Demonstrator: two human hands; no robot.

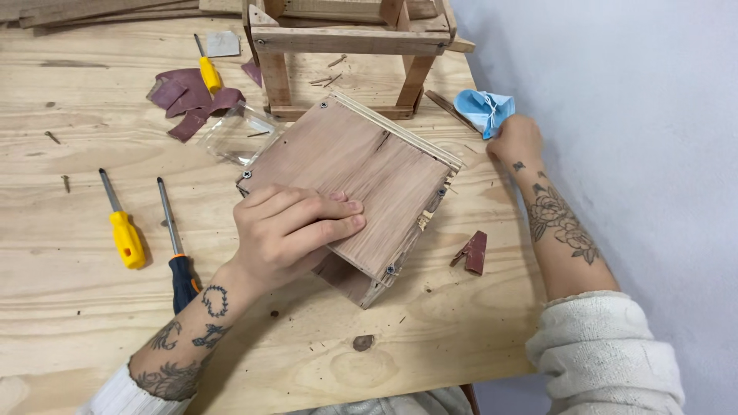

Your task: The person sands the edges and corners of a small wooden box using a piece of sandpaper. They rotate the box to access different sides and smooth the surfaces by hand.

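A small wooden box [361,165] with screws at its corners lies on the plywood workbench [77,284], its flat panel facing up. My left hand [288,227] rests palm-down on that panel near the front corner, fingers together and pressing on it. My right hand [516,140] is out at the bench's right edge, fingers curled around or against a crumpled light blue face mask [483,109]; I cannot tell whether it grips the mask.
Two screwdrivers lie left of the box, one with a yellow handle [125,238], one dark blue [181,277]. Torn sandpaper pieces [192,100], a third yellow screwdriver [209,74], a clear plastic box [240,132], a wooden frame [346,46] and a sandpaper scrap [473,252] surround it.
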